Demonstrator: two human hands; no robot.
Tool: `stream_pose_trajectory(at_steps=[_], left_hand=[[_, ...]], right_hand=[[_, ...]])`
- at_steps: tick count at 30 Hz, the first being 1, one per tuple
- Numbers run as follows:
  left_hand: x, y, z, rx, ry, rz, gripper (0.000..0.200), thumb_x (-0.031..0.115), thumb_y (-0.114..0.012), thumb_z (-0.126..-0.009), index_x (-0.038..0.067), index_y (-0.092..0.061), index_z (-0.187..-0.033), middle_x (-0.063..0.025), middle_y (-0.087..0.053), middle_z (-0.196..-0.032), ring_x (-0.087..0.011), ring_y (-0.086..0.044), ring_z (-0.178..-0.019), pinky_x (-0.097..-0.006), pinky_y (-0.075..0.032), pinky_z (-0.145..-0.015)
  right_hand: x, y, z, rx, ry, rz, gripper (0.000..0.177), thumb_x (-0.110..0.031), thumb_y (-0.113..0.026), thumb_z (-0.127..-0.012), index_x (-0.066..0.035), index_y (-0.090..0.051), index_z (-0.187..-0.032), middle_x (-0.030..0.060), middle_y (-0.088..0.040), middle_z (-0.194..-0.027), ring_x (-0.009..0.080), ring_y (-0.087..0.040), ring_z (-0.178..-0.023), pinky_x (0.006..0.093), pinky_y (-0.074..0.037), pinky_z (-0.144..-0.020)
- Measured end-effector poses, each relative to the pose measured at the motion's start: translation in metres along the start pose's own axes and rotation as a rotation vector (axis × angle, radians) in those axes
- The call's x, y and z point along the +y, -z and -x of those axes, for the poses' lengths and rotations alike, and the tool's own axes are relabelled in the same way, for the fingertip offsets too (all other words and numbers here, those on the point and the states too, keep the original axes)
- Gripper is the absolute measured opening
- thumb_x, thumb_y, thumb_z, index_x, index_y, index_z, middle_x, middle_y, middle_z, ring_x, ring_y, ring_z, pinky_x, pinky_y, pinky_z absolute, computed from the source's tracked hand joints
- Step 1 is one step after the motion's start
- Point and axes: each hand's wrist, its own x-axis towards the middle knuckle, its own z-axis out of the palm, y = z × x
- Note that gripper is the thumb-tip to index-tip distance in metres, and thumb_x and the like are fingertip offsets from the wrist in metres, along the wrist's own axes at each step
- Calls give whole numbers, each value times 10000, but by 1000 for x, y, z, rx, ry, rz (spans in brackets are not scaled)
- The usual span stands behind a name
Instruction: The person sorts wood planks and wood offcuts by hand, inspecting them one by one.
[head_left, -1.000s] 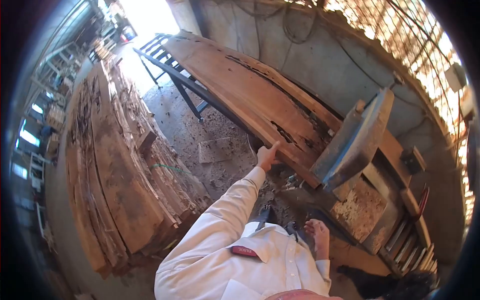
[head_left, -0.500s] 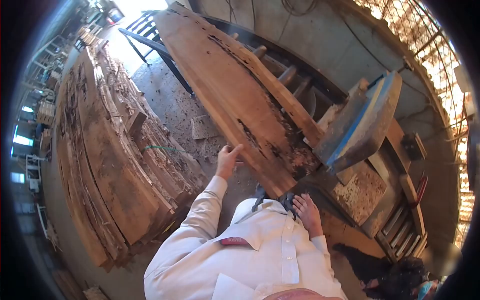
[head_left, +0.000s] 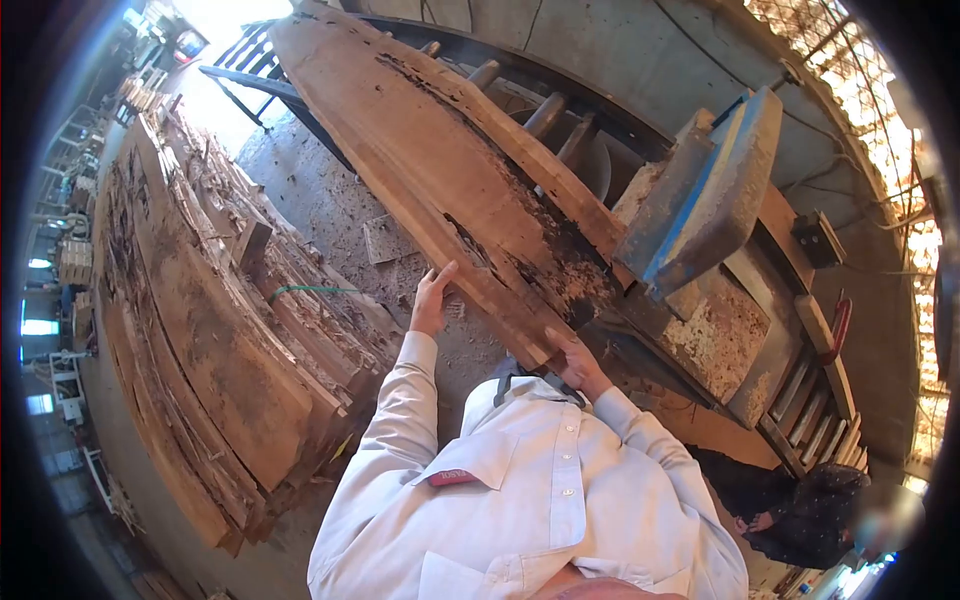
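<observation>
Head view: L hand [head_left: 430, 298] is up at the long edge of the wood slab [head_left: 430, 150], fingers [head_left: 440, 275] straight and loose, tips touching the edge, gripping nothing. R hand [head_left: 577, 362] sits at the slab's near end, fingers bent against the wood; can't tell if they really clamp it. Slab runs away from both hands over rollers [head_left: 552, 110], dark rotten patch just beyond R fingers. Blue-grey saw guard [head_left: 715, 190] to the right of R hand. Stack of rough boards [head_left: 200, 330] left of L hand. Red tag [head_left: 452, 478] on my shirt pocket: lettering too small to read.
</observation>
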Motion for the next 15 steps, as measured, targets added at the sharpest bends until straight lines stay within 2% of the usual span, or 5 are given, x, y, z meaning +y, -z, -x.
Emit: stream_pose_trajectory(at_steps=[1, 7, 9, 12, 15], left_hand=[[-5, 3, -4, -28, 54, 117, 373, 311, -729, -958, 72, -647, -1234, -40, -721, -1118, -175, -681, -1023, -356, -532, -912], [-26, -2, 1, -123, -24, 375, 338, 170, -698, -977, 14, -626, -1269, -96, -707, -1227, -256, -676, -1128, -420, -524, -1015], [-34, -7, 18, -107, -29, 371, 328, 167, -696, -979, 18, -630, -1264, -97, -709, -1223, -254, -677, -1122, -414, -524, -1009], [-49, -29, 53, -93, -2, 369, 326, 161, -716, -965, 41, -629, -1256, -80, -716, -1188, -239, -685, -1093, -392, -535, -967], [-82, -47, 80, -88, 48, 386, 334, 155, -727, -957, 65, -621, -1261, -57, -706, -1193, -227, -677, -1097, -378, -538, -949]], right_hand=[[0, -4, 1, 7, 10, -10, 438, -216, -791, -917, -89, -619, -1299, 70, -687, -1242, 232, -671, -1124, 453, -573, -963], [0, -9, 23, 36, 24, -2, 412, -182, -798, -908, -95, -638, -1277, 66, -693, -1235, 234, -666, -1135, 450, -564, -976], [3, -7, 44, 29, 5, -24, 407, -178, -791, -914, -105, -631, -1281, 57, -677, -1271, 231, -644, -1176, 429, -538, -1015], [15, 26, 63, 35, 86, -28, 407, -198, -793, -911, -81, -645, -1272, 68, -700, -1221, 244, -681, -1099, 444, -575, -961], [19, 57, 97, 111, 181, 40, 449, -302, -783, -924, -65, -642, -1278, 65, -694, -1215, 215, -682, -1063, 388, -571, -938]])
